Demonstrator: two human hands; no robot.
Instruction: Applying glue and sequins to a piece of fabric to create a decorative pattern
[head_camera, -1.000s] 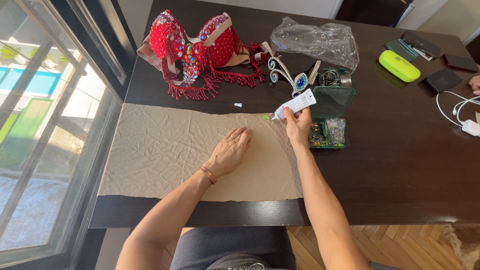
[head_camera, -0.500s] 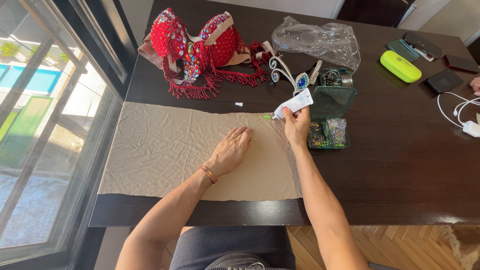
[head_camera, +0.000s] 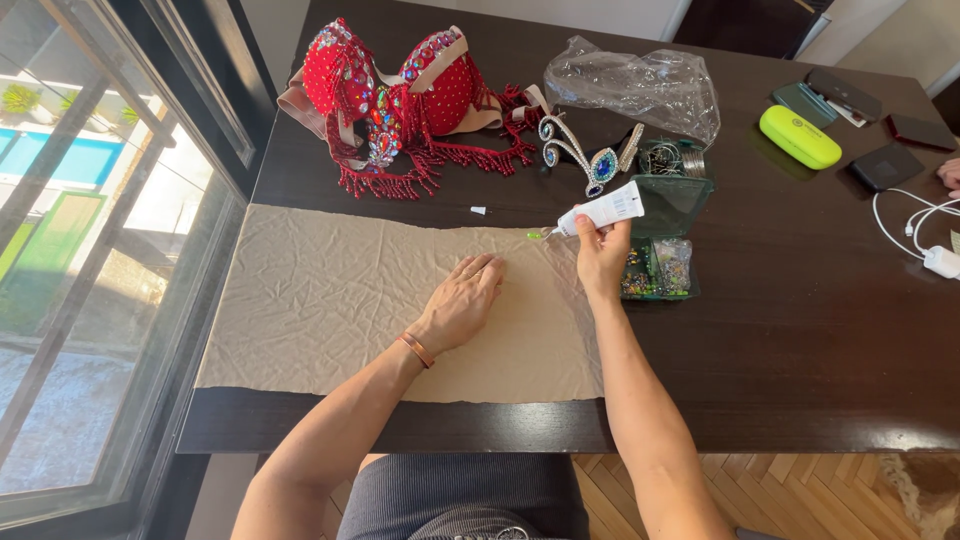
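Note:
A wrinkled beige cloth (head_camera: 330, 300) lies flat on the dark wooden table (head_camera: 800, 360). My left hand (head_camera: 462, 303) rests palm down on the cloth, fingers spread, pressing it. My right hand (head_camera: 601, 252) holds a white glue tube (head_camera: 604, 211), tilted with its nozzle pointing left and down at a small green bead (head_camera: 534, 236) on the cloth's far edge. A thin orange band circles my left wrist.
A red beaded bra top (head_camera: 395, 105) lies at the back. A silver ornament with a blue stone (head_camera: 590, 155), a clear plastic bag (head_camera: 635, 85), a green box of beads (head_camera: 662, 235), a lime case (head_camera: 800, 137), phones and a white charger cable (head_camera: 925, 240) sit right. A window runs along the left.
The tube's nozzle has dipped a little toward the cloth's edge. My left hand stays pressed on the cloth.

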